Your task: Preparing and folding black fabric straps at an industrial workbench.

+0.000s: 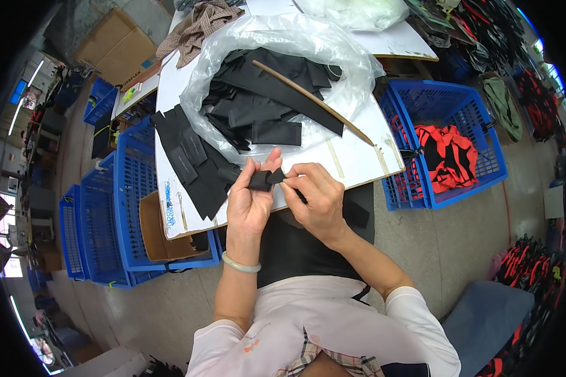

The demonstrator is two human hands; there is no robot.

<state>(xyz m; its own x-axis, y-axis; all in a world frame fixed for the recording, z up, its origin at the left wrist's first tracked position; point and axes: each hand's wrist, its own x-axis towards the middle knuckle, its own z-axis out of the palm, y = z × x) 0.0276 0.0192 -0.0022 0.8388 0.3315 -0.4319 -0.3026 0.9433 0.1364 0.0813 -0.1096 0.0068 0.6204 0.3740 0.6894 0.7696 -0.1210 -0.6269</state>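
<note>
Seen from the head camera, the left hand (250, 200) and right hand (317, 196) meet just above the near edge of the white table (358, 157), both pinching one small black strip (261, 179) between thumb and fingers. More black pieces lie in a clear bag (283, 44) with a thin wooden stick (314, 103) across it. A blue crate (449, 110) stands to the right.

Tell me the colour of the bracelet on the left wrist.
Pale green, almost white; the bracelet shows clearly in the head view.
</note>
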